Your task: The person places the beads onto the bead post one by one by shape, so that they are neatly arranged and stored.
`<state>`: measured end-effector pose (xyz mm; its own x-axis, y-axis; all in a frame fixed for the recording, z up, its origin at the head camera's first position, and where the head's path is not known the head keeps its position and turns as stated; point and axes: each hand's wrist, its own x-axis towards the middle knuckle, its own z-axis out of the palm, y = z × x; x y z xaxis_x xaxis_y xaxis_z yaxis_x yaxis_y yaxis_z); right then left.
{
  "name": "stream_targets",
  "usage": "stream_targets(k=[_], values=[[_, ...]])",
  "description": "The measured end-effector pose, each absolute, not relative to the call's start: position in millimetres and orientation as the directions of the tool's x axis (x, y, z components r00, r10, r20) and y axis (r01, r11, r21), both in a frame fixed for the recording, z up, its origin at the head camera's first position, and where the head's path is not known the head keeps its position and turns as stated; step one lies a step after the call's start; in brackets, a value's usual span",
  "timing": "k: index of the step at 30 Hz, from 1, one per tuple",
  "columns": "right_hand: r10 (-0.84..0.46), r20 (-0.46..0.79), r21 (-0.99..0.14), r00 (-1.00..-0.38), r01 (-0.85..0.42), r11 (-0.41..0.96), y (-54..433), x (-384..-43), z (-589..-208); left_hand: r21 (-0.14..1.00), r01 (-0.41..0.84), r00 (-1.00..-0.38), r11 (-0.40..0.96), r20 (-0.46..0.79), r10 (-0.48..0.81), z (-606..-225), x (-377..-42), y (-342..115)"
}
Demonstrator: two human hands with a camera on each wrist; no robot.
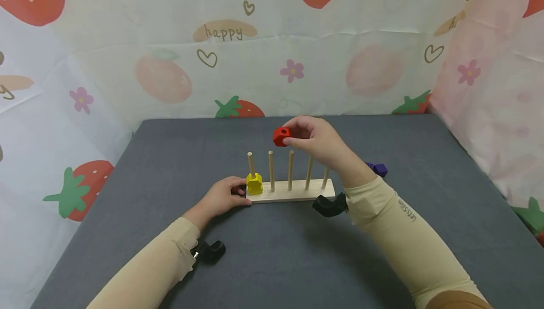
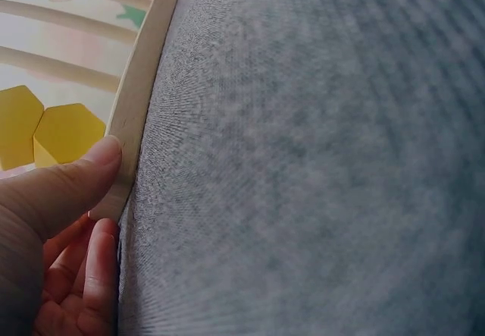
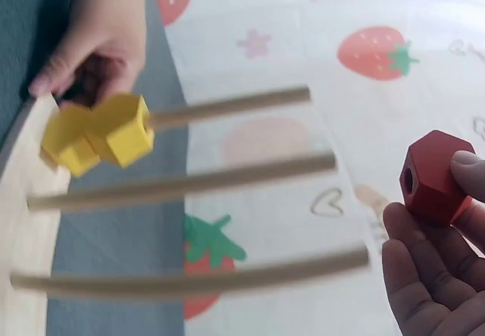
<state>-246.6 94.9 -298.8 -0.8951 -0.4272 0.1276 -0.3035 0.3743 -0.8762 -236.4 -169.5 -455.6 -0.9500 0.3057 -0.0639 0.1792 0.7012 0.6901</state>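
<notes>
My right hand (image 1: 316, 140) pinches a red hexagonal bead (image 1: 280, 137) between thumb and fingers, holding it in the air above and behind the pegs. The bead's hole shows in the right wrist view. A pale wooden peg stand (image 1: 293, 196) with several upright pegs lies on the table. Two yellow hexagonal beads (image 3: 121, 135) sit stacked on its leftmost peg. At the stand's left end, my left hand (image 1: 223, 196) grips the base; in the left wrist view, the thumb (image 2: 102, 154) presses its side. The right forearm partly hides the rightmost pegs.
Dark purple blocks (image 1: 380, 170) lie on the grey table (image 1: 191, 143) to the right, partly behind the right arm. Beyond the table hangs a strawberry-print cloth (image 1: 255, 77). Each wrist carries a black camera mount (image 1: 330, 205).
</notes>
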Motion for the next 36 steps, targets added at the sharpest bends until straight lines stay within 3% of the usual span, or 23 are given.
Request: stream_targets(k=[18,36], values=[[-0.438,0.140,-0.831,-0.888,-0.346,0.435,44,-242,-310,0.688,0.197,-0.945,0.698,-0.055,0.321,-454,-236,-171],[-0.399,0.093,-0.826,-0.912,-0.295,0.481,24,-238,-331,0.699,0.210,-0.944,0.684,-0.036,0.327,-455,-237,-172]])
